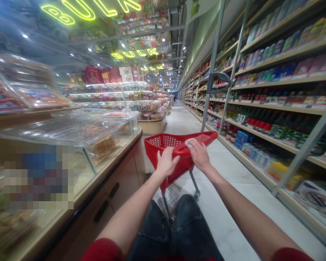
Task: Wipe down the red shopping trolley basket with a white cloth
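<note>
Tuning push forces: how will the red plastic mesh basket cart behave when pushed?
Probably light: the red plastic mesh basket cart looks empty. It should roll easily, given a caster on the smooth pale floor. Possibly tippy: left hand and right hand grip its high rim above a narrow metal frame.

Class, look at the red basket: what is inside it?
Only the mesh inner walls of the basket show. Its bottom is covered by its own near side, the left hand and the right hand.
</note>
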The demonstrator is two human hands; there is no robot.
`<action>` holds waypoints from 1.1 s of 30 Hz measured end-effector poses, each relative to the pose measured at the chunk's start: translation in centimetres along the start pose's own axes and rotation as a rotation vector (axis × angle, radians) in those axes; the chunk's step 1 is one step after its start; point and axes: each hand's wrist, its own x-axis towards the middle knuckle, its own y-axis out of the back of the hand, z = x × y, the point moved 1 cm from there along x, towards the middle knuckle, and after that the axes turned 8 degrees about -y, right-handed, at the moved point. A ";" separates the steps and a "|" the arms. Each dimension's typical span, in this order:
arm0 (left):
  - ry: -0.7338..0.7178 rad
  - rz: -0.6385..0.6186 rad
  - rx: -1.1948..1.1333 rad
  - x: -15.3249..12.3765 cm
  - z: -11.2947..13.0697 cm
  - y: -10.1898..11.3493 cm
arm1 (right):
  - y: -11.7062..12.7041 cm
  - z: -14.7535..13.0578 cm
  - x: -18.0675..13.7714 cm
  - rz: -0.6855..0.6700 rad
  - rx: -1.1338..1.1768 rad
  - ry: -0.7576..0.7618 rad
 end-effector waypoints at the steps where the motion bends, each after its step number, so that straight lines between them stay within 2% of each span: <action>1: -0.003 0.002 0.012 0.4 0.2 -0.3 | 0.2 0.6 0.2 0.003 0.002 -0.020; 6: -0.010 0.054 0.091 2.5 3.0 -2.6 | 1.2 2.6 0.5 0.060 -0.022 -0.120; 10: -0.012 0.064 0.109 3.6 5.9 -4.2 | 2.6 3.0 -0.5 0.066 -0.027 -0.057; 12: -0.051 0.042 0.099 4.0 6.6 -4.9 | 3.6 3.4 -1.0 0.077 -0.035 -0.028; 14: -0.081 -0.010 0.074 4.2 6.4 -5.5 | 4.5 4.2 -1.2 0.101 -0.058 -0.037; 17: -0.024 -0.127 0.042 4.7 5.1 -6.4 | 5.6 5.5 -1.2 0.141 -0.107 -0.096; 20: -0.023 -0.212 0.051 5.1 4.5 -7.2 | 5.6 5.7 -1.1 0.140 -0.185 -0.077; 25: -0.093 -0.244 0.083 5.1 5.9 -7.7 | 4.7 4.7 -1.5 0.069 -0.380 0.052; 29: -0.156 -0.244 0.094 5.0 5.6 -7.5 | 5.8 5.5 -2.1 0.084 -0.460 0.049; 33: -0.118 -0.287 0.072 5.3 5.0 -7.8 | 6.7 6.6 -2.4 0.127 -0.542 0.018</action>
